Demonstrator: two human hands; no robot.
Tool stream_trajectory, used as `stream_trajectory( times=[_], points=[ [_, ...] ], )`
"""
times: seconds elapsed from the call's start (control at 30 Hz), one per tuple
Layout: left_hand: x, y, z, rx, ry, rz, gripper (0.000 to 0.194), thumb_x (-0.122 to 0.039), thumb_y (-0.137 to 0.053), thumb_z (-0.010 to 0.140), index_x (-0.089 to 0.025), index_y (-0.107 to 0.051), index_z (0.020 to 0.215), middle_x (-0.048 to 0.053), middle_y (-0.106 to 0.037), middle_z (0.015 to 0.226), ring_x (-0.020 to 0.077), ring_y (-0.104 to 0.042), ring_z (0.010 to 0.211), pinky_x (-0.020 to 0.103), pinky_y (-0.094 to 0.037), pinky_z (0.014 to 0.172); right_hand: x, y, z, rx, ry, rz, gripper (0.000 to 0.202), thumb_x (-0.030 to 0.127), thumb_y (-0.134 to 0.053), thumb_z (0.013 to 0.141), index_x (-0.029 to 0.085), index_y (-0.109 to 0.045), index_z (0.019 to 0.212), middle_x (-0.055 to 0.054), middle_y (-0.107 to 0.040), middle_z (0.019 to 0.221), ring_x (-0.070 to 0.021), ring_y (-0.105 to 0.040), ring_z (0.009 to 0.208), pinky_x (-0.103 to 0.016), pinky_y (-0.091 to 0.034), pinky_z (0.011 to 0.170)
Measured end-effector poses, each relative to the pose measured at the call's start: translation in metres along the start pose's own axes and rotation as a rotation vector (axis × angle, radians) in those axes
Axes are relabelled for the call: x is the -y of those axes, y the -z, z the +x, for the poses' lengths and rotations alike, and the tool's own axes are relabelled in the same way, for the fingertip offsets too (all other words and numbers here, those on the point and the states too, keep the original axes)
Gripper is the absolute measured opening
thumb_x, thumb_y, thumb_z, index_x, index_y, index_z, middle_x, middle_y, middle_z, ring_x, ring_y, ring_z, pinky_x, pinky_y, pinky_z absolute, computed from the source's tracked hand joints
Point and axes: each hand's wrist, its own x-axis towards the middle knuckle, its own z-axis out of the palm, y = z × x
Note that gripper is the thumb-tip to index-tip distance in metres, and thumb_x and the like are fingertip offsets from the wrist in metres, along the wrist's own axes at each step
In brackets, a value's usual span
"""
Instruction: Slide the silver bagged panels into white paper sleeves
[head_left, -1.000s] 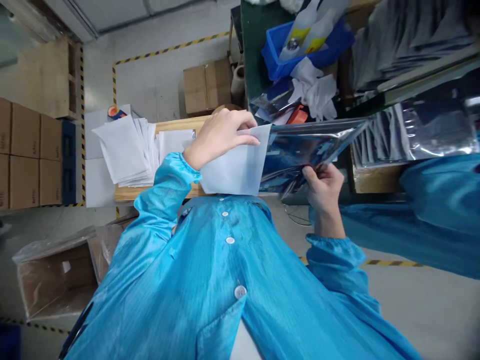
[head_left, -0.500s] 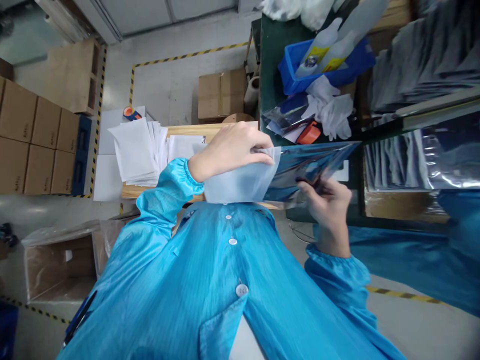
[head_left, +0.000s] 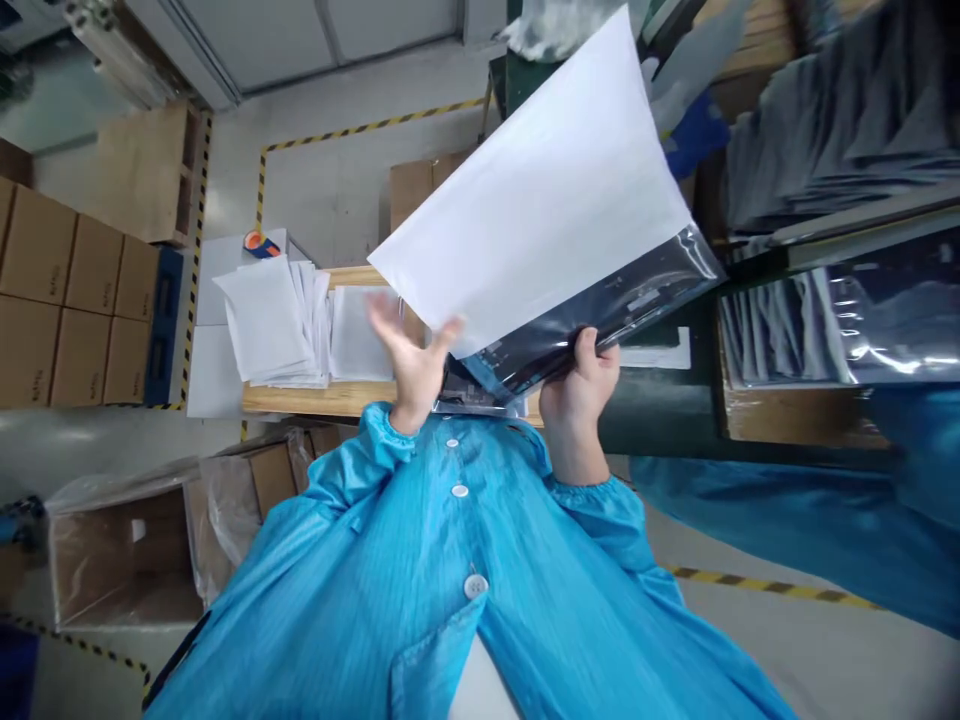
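My right hand (head_left: 581, 385) grips the near edge of a dark glossy sheet (head_left: 600, 315), thumb on top. A large white paper-like sleeve (head_left: 540, 190) covers most of that sheet, leaving a shiny dark strip bare along the near side. Both are raised and tilted, pointing up to the right. My left hand (head_left: 416, 370) is off to the left with fingers spread, slightly blurred, holding nothing. Its thumb is close to the sleeve's lower left corner; contact cannot be made out. Below, another dark glossy piece (head_left: 469, 395) lies close against my coat, partly hidden.
A pile of white sleeves (head_left: 270, 320) sits left on the wooden board (head_left: 315, 400), beside a tape roll (head_left: 259, 243). On the right, a dark green table (head_left: 645, 415) carries rows of grey sheets (head_left: 784, 325). A blue sleeve of another person (head_left: 750, 510) shows at right. Cartons (head_left: 90, 300) stand far left.
The white sleeve and dark sheet have swung up from low and level to raised and tilted. My left hand has let go of the sleeve and opened. My right hand has moved left.
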Motion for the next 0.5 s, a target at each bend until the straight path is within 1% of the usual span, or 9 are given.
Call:
stream_trajectory(
  times=[0.07, 0.1, 0.17, 0.23, 0.3, 0.33, 0.4, 0.47, 0.5],
  points=[
    [0.023, -0.012, -0.014, 0.194, 0.11, -0.095, 0.08, -0.067, -0.08, 0.1, -0.026, -0.05, 0.163, 0.014, -0.072, 0.153, 0.0315, -0.064, 0.155, 0.056, -0.058, 0.129, -0.003, -0.009, 0.003, -0.008, -0.008, 0.004, 0.041, 0.066, -0.077, 0.1, 0.029, -0.068, 0.115, -0.004, -0.071, 0.108, -0.022, -0.078, 0.103, -0.041, -0.07, 0.096],
    [0.03, -0.017, -0.019, 0.245, 0.152, -0.124, 0.07, -0.068, -0.077, 0.102, -0.023, -0.06, 0.152, 0.014, -0.077, 0.141, 0.0308, -0.071, 0.144, 0.054, -0.063, 0.123, -0.004, -0.013, 0.004, -0.009, -0.01, -0.015, 0.043, 0.068, -0.074, 0.101, 0.029, -0.068, 0.117, -0.004, -0.072, 0.11, -0.0227, -0.079, 0.105, -0.043, -0.071, 0.097],
    [0.039, -0.024, -0.028, 0.262, 0.207, -0.145, 0.056, -0.069, -0.073, 0.104, -0.022, -0.071, 0.134, 0.012, -0.082, 0.125, 0.0293, -0.078, 0.13, 0.053, -0.069, 0.113, -0.004, -0.02, 0.005, -0.023, -0.003, -0.069, 0.047, 0.073, -0.065, 0.105, 0.029, -0.068, 0.121, -0.006, -0.072, 0.112, -0.0242, -0.079, 0.107, -0.046, -0.071, 0.097],
    [0.039, -0.025, -0.035, 0.253, 0.244, -0.131, 0.048, -0.068, -0.073, 0.104, -0.023, -0.075, 0.121, 0.01, -0.083, 0.116, 0.0278, -0.08, 0.121, 0.052, -0.072, 0.106, -0.003, -0.025, 0.004, -0.042, 0.012, -0.103, 0.051, 0.076, -0.058, 0.108, 0.028, -0.068, 0.123, -0.007, -0.072, 0.113, -0.0253, -0.078, 0.111, -0.047, -0.071, 0.098],
    [0.036, -0.023, -0.043, 0.304, 0.286, -0.116, 0.044, -0.067, -0.077, 0.102, -0.023, -0.078, 0.106, 0.009, -0.083, 0.105, 0.0267, -0.081, 0.109, 0.051, -0.073, 0.099, -0.001, -0.028, 0.002, -0.027, 0.025, -0.111, 0.053, 0.077, -0.054, 0.109, 0.028, -0.069, 0.126, -0.008, -0.072, 0.117, -0.0262, -0.077, 0.117, -0.047, -0.071, 0.1],
    [0.035, -0.022, -0.046, 0.346, 0.307, -0.106, 0.045, -0.068, -0.078, 0.101, -0.023, -0.076, 0.095, 0.008, -0.082, 0.096, 0.0262, -0.081, 0.101, 0.051, -0.073, 0.095, 0.001, -0.029, 0.001, -0.013, 0.031, -0.113, 0.054, 0.077, -0.053, 0.11, 0.028, -0.069, 0.127, -0.009, -0.072, 0.118, -0.0266, -0.077, 0.12, -0.047, -0.071, 0.101],
    [0.037, -0.021, -0.051, 0.425, 0.326, -0.075, 0.056, -0.072, -0.073, 0.103, -0.023, -0.067, 0.076, 0.005, -0.075, 0.079, 0.0253, -0.079, 0.087, 0.048, -0.073, 0.086, 0.002, -0.031, 0.0, 0.005, 0.052, -0.12, 0.057, 0.078, -0.053, 0.11, 0.027, -0.071, 0.128, -0.01, -0.073, 0.121, -0.0268, -0.077, 0.123, -0.047, -0.07, 0.101],
    [0.044, -0.021, -0.052, 0.501, 0.289, -0.034, 0.06, -0.07, -0.062, 0.11, -0.023, -0.061, 0.073, 0.003, -0.071, 0.072, 0.0253, -0.079, 0.086, 0.045, -0.073, 0.083, 0.004, -0.031, -0.001, -0.003, 0.076, -0.102, 0.058, 0.079, -0.055, 0.108, 0.027, -0.073, 0.127, -0.009, -0.073, 0.122, -0.0267, -0.078, 0.122, -0.047, -0.07, 0.102],
    [0.05, -0.022, -0.051, 0.551, 0.244, -0.016, 0.057, -0.065, -0.056, 0.115, -0.023, -0.064, 0.078, 0.003, -0.073, 0.075, 0.0257, -0.081, 0.092, 0.043, -0.073, 0.087, 0.005, -0.031, -0.001, -0.01, 0.083, -0.078, 0.057, 0.078, -0.058, 0.108, 0.027, -0.073, 0.126, -0.009, -0.073, 0.122, -0.0266, -0.078, 0.122, -0.048, -0.07, 0.102]
  ],
)
